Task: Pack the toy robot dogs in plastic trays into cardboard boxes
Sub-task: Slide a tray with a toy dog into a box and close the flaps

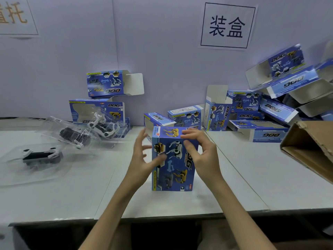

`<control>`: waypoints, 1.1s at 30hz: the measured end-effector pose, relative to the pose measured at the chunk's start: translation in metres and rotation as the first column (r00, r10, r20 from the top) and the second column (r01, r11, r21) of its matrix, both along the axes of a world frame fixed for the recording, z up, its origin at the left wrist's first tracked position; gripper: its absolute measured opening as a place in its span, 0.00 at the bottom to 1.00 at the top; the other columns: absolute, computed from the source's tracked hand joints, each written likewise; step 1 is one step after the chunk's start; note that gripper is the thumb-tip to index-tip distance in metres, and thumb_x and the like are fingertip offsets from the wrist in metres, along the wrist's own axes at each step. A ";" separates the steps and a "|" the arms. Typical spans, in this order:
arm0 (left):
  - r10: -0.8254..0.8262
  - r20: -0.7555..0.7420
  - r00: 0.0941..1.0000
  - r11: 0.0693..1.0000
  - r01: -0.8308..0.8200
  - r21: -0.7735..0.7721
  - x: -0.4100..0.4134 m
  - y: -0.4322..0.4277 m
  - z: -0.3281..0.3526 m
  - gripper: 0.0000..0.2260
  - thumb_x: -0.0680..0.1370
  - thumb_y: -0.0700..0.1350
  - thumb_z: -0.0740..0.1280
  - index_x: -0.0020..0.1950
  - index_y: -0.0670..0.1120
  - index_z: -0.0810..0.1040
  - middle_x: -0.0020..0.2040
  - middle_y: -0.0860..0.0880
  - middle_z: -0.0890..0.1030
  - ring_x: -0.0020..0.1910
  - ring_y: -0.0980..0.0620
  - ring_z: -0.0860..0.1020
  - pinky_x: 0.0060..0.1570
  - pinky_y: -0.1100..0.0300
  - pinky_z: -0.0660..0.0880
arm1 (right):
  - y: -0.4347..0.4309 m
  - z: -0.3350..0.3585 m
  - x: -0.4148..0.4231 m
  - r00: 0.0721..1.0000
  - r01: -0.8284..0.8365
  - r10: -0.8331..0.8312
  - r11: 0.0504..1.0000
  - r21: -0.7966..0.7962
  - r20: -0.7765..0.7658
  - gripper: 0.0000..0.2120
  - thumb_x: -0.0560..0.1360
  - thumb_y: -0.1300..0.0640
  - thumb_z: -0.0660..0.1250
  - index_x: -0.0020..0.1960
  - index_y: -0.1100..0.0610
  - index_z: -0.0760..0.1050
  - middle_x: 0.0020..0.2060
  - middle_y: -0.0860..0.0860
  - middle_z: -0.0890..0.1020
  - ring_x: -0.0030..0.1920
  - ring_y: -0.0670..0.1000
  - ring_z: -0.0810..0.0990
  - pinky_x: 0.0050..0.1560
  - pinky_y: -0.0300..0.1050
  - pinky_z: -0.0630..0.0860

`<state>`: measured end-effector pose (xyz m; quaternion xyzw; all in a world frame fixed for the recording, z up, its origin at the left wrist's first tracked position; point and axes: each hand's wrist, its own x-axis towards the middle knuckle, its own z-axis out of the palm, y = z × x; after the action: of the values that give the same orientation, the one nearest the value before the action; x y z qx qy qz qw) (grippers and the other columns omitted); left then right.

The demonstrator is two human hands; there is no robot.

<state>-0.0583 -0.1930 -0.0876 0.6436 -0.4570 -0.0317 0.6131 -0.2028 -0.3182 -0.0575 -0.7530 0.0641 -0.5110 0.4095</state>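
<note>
- Hands meet at a blue box [173, 159] that stands upright on its short end near the middle of the white table [72, 195], printed face toward the camera.
- The right hand [200, 152] grasps the blue box's upper right corner, with the fingers curled over the top edge and the thumb on the face.
- The left hand [142, 159] is released: its thumb lies against the face by the left edge, and its fingers are spread and blurred just beside that edge.
- Left of the blue box, three toy robot dogs [42, 156] lie in clear trays [59, 175], well apart from it, with bare table between.
- Farther back on that side, a stack of boxes [97, 110] stands at the wall, and the top one has a flap open.
- Behind and right of the blue box, a pile of open boxes [252, 109] climbs along the wall.
- Right of the blue box, a tilted brown carton [310, 147] juts in from the frame's edge.
- In front of the blue box, bare table runs to the front edge, which both forearms cross.
</note>
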 end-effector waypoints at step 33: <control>0.034 0.478 0.878 0.960 -0.162 0.230 -0.014 -0.006 -0.059 0.44 0.67 0.43 0.80 0.76 0.59 0.62 0.78 0.58 0.58 0.51 0.58 0.81 0.35 0.58 0.78 | -0.112 -0.013 -0.143 0.631 0.509 -0.738 0.627 0.589 0.241 0.09 0.82 0.49 0.59 0.58 0.53 0.68 0.64 0.55 0.72 0.63 0.53 0.73 0.64 0.54 0.71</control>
<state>-0.0722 -0.1993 -0.1471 0.7299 -0.5502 0.0961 0.3942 -0.3461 -0.4297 -0.0708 -0.4124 0.3514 -0.7548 0.3698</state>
